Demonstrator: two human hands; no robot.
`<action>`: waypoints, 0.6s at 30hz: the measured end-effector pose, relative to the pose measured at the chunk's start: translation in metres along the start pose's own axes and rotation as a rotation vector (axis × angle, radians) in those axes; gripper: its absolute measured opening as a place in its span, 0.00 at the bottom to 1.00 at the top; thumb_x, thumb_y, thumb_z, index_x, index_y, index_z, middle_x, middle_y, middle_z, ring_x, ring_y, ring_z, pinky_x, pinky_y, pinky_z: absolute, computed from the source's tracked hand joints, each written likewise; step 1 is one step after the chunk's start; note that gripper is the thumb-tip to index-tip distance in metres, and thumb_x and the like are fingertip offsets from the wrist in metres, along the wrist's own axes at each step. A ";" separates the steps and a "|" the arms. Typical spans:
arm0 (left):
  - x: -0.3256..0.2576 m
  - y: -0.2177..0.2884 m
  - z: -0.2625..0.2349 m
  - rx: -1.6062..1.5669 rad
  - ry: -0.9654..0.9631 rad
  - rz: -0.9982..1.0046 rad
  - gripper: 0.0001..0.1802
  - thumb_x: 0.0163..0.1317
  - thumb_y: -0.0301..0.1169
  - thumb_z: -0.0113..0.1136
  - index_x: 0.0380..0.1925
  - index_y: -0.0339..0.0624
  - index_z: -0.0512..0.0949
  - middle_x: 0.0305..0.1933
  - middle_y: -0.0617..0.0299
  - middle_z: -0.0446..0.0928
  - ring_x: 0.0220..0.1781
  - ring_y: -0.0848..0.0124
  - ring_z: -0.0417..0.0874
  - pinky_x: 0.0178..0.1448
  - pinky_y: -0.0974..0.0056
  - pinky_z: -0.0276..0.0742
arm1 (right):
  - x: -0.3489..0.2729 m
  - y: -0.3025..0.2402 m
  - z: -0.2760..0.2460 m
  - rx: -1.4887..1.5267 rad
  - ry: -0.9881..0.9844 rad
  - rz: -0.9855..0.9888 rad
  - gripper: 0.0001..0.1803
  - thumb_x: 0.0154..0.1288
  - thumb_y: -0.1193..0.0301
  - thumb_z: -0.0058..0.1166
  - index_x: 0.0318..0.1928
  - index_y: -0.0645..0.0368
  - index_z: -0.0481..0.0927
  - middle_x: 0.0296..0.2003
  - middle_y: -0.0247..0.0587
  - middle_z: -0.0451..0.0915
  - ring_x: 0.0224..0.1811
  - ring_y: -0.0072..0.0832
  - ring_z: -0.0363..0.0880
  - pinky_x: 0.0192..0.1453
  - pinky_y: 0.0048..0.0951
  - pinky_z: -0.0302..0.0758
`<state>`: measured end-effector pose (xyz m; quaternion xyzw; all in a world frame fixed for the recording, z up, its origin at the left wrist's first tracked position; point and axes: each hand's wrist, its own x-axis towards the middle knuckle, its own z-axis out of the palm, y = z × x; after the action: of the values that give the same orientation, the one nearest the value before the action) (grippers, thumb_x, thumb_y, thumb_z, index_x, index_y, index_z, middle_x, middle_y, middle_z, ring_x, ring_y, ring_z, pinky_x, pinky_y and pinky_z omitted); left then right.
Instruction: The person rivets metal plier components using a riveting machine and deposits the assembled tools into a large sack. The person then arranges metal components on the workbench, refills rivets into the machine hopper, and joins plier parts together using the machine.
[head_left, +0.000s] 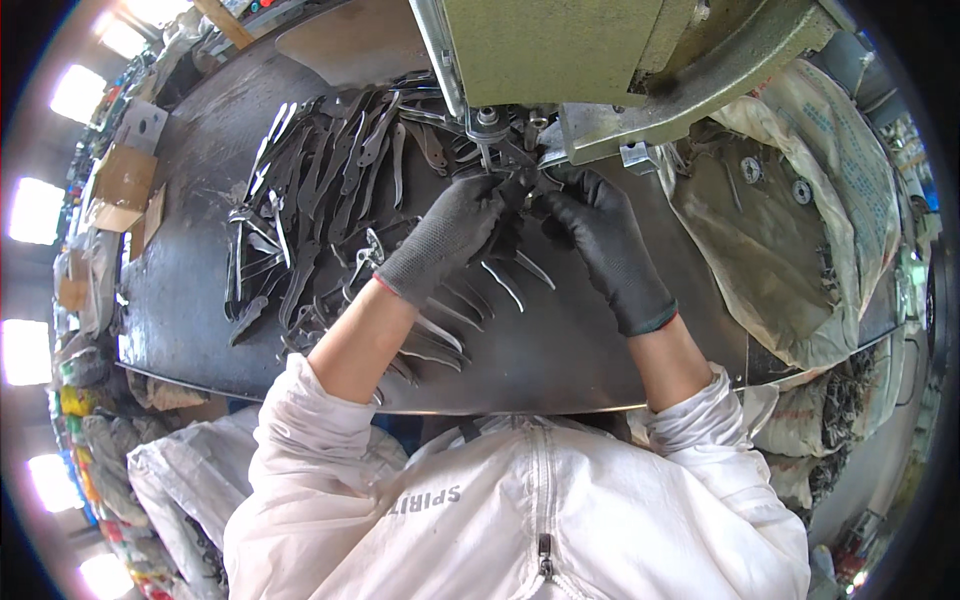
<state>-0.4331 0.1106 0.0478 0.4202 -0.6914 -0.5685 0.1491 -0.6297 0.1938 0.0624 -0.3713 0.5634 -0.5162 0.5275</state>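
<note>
So the left hand (450,235) and right hand (605,245) — both gloved — are pinching a dark metal part (520,186) just under the far green machine (550,50). Loads of loose metal handles (340,165) litter the worktop's (590,355) left side.

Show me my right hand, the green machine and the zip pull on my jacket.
Right hand (602,217): head view, back of the glove.
Green machine (548,50): head view, flat panel.
Zip pull (545,560): head view, dark tab.

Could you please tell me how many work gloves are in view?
2: one glove on the left hand, one on the right hand, both close to the green machine. Others could be hidden in the clutter around the table.
</note>
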 end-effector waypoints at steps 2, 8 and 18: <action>-0.002 -0.003 0.003 0.108 0.052 0.045 0.20 0.81 0.26 0.49 0.67 0.29 0.75 0.55 0.51 0.86 0.54 0.70 0.85 0.61 0.64 0.81 | 0.000 0.001 0.001 0.013 0.010 -0.026 0.11 0.76 0.72 0.62 0.54 0.62 0.85 0.38 0.31 0.88 0.30 0.16 0.82 0.36 0.23 0.79; 0.005 -0.037 0.008 0.136 0.079 0.003 0.21 0.79 0.28 0.53 0.66 0.29 0.75 0.55 0.49 0.86 0.54 0.65 0.87 0.61 0.61 0.82 | 0.014 0.034 -0.009 -0.009 -0.047 0.053 0.13 0.74 0.74 0.62 0.56 0.62 0.84 0.40 0.33 0.87 0.32 0.17 0.83 0.36 0.23 0.80; 0.066 -0.081 -0.109 1.022 0.633 -0.124 0.30 0.73 0.41 0.58 0.70 0.39 0.67 0.47 0.34 0.87 0.52 0.39 0.88 0.57 0.41 0.83 | 0.006 0.032 -0.002 0.035 0.027 0.087 0.14 0.77 0.75 0.58 0.60 0.61 0.81 0.42 0.34 0.86 0.35 0.16 0.82 0.38 0.22 0.82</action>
<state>-0.3647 -0.0113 -0.0104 0.6270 -0.7732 -0.0194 0.0933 -0.6289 0.1943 0.0302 -0.3302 0.5772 -0.5074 0.5480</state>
